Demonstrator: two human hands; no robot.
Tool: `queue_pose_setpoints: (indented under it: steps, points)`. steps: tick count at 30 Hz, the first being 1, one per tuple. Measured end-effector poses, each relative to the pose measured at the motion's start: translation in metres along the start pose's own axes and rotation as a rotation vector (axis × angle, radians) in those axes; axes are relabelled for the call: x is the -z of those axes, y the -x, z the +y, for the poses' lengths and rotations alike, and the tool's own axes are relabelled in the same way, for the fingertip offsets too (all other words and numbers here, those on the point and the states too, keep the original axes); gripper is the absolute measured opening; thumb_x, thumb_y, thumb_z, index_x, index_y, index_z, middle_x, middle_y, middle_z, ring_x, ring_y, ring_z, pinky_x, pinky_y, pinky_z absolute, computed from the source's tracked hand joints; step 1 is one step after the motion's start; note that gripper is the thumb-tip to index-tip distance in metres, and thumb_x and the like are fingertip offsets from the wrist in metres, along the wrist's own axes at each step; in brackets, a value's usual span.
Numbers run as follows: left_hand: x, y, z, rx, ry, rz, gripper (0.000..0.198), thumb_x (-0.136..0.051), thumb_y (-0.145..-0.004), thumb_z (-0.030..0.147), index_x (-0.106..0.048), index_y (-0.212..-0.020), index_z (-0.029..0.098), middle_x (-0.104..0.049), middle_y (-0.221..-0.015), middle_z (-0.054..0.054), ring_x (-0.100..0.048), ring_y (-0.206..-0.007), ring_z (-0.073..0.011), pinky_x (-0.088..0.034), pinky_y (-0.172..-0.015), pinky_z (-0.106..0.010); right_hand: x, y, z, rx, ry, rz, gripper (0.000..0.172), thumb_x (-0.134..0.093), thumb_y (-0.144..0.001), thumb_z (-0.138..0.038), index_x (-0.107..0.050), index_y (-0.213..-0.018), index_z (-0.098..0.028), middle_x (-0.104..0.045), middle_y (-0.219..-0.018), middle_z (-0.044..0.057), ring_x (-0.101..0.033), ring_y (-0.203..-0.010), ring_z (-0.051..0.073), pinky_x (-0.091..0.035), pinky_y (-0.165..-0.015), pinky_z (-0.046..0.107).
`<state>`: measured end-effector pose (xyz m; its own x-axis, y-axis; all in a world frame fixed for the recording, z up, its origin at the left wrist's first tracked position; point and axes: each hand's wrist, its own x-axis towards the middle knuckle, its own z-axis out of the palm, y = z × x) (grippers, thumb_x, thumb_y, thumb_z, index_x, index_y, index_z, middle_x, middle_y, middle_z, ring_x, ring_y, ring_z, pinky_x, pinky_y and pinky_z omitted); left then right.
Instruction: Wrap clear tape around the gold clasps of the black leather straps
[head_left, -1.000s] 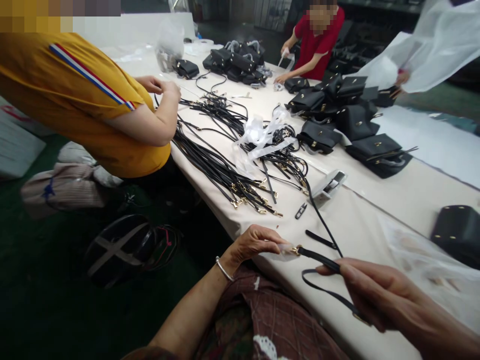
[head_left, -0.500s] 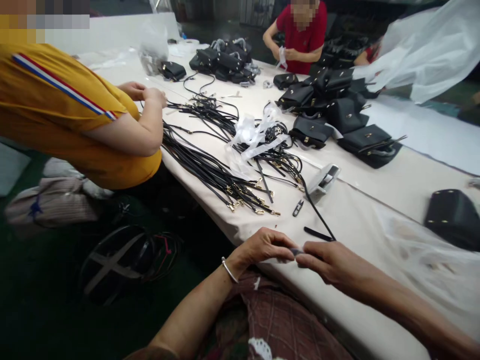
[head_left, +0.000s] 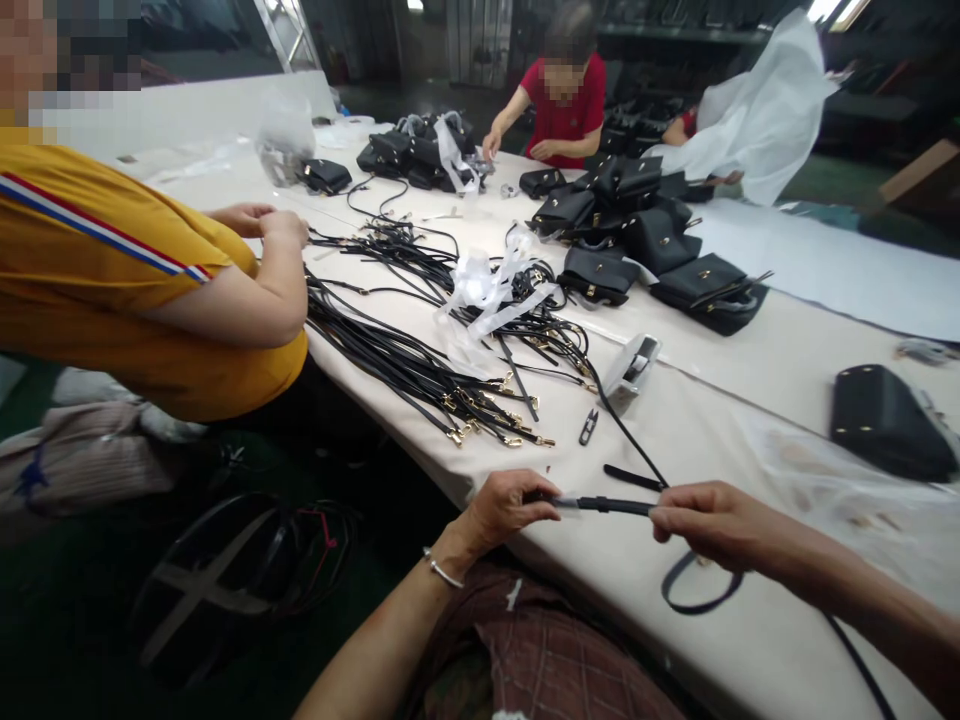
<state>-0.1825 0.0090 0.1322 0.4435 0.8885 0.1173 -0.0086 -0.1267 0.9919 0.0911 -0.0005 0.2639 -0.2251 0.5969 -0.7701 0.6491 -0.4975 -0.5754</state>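
Observation:
My left hand (head_left: 504, 508) pinches the end of a black strap (head_left: 609, 506) near the table's front edge. My right hand (head_left: 709, 520) grips the same strap a short way along, holding that stretch taut between the hands. The rest of the strap loops down below my right hand and trails off to the right. A second short black strap piece (head_left: 634, 478) lies on the white table (head_left: 720, 420) just beyond my hands. Small black snips (head_left: 588, 427) lie beside it.
A pile of black straps with gold clasps (head_left: 442, 375) covers the table's middle, with white plastic wrap (head_left: 487, 290) on it. Black bags (head_left: 660, 250) sit beyond and one (head_left: 889, 420) at right. A person in yellow (head_left: 142, 300) leans in left; another in red (head_left: 562, 110) works far off.
My hands, which met at the strap's end half a second ago, have drawn apart; the right hand slid rightward along the strap. The view has tilted up slightly.

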Motion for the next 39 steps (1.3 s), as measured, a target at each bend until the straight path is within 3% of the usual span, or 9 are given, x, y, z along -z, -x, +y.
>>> queue_pose_setpoints:
  steps: [5, 11, 14, 19, 21, 25, 30, 33, 39]
  points:
    - [-0.011, -0.009, 0.012, 0.441, 0.518, -0.238, 0.04, -0.08, -0.066, 0.03, -0.074, -0.101, 0.011, -0.071, -0.069, -0.005, -0.063, -0.056, -0.0138, -0.05, -0.054, -0.023, -0.017, 0.009, -0.026, 0.086, 0.634, 0.239, 0.032, -0.052, -0.089, -0.045, -0.063, -0.07, -0.021, -0.06, -0.064, 0.002, -0.052, -0.059, 0.015, -0.027, -0.055, 0.029]
    - [-0.026, -0.013, 0.017, 0.488, 0.683, -0.297, 0.036, -0.081, -0.061, 0.035, -0.071, -0.085, 0.01, -0.072, -0.073, -0.007, -0.064, -0.056, -0.0138, -0.05, -0.055, -0.024, -0.048, 0.006, -0.04, 0.203, 1.192, 0.432, 0.026, -0.045, -0.095, -0.025, -0.066, -0.081, -0.021, -0.072, -0.076, 0.009, -0.065, -0.065, 0.023, -0.017, -0.054, 0.033]
    - [-0.027, -0.01, 0.015, 0.427, 0.566, -0.22, 0.035, -0.077, -0.07, 0.04, -0.071, -0.089, 0.011, -0.071, -0.073, -0.006, -0.061, -0.058, -0.0116, -0.047, -0.058, -0.023, -0.047, 0.006, -0.037, 0.251, 1.113, 0.413, 0.022, -0.051, -0.092, -0.026, -0.066, -0.077, -0.022, -0.071, -0.074, 0.007, -0.064, -0.065, 0.022, -0.02, -0.054, 0.031]
    - [-0.028, -0.002, 0.008, 0.122, 0.065, -0.115, 0.034, -0.078, -0.074, 0.038, -0.075, -0.099, 0.016, -0.073, -0.093, -0.006, -0.063, -0.084, -0.0164, -0.046, -0.078, -0.024, -0.036, -0.001, -0.021, 0.133, 0.35, 0.04, 0.028, -0.057, -0.084, -0.044, -0.062, -0.07, -0.02, -0.049, -0.05, -0.004, -0.047, -0.047, 0.012, -0.029, -0.049, 0.025]
    - [-0.03, 0.0, 0.005, 0.079, -0.089, -0.112, 0.03, -0.08, -0.074, 0.039, -0.076, -0.095, 0.018, -0.073, -0.089, -0.004, -0.062, -0.083, -0.0156, -0.044, -0.078, -0.024, -0.034, -0.008, -0.014, 0.115, 0.176, -0.012, 0.032, -0.056, -0.083, -0.05, -0.062, -0.074, -0.019, -0.039, -0.047, -0.007, -0.037, -0.043, 0.01, -0.027, -0.046, 0.024]
    - [-0.03, 0.001, 0.01, 0.252, -0.028, -0.173, 0.026, -0.076, -0.076, 0.041, -0.072, -0.076, 0.015, -0.061, -0.062, 0.002, -0.051, -0.058, -0.0097, -0.038, -0.057, -0.02, -0.038, -0.013, -0.009, 0.181, 0.431, 0.141, 0.028, -0.056, -0.085, -0.043, -0.061, -0.069, -0.02, -0.043, -0.051, -0.004, -0.041, -0.05, 0.012, -0.027, -0.051, 0.026]
    - [-0.031, -0.002, 0.028, 0.388, 0.166, -0.384, 0.021, -0.069, -0.077, 0.036, -0.07, -0.078, 0.014, -0.059, -0.06, 0.003, -0.045, -0.05, -0.0074, -0.034, -0.05, -0.019, -0.056, 0.0, -0.016, 0.329, 0.963, 0.332, 0.027, -0.052, -0.092, -0.035, -0.068, -0.074, -0.023, -0.067, -0.067, 0.004, -0.06, -0.063, 0.019, -0.028, -0.056, 0.029]
    - [-0.033, -0.005, 0.033, 0.366, 0.223, -0.389, 0.019, -0.068, -0.076, 0.033, -0.071, -0.076, 0.014, -0.06, -0.06, 0.002, -0.046, -0.052, -0.0075, -0.035, -0.053, -0.019, -0.052, 0.014, -0.015, 0.391, 0.854, 0.308, 0.027, -0.053, -0.093, -0.041, -0.071, -0.085, -0.024, -0.072, -0.076, 0.005, -0.064, -0.068, 0.021, -0.035, -0.06, 0.029]
    - [-0.035, -0.008, 0.028, 0.314, 0.245, -0.234, 0.017, -0.07, -0.072, 0.03, -0.073, -0.072, 0.013, -0.063, -0.06, 0.0, -0.049, -0.056, -0.0084, -0.039, -0.058, -0.02, -0.02, 0.04, 0.004, 0.192, 0.335, 0.157, 0.039, -0.054, -0.089, -0.056, -0.068, -0.082, -0.021, -0.067, -0.071, 0.0, -0.052, -0.062, 0.015, -0.036, -0.057, 0.025]
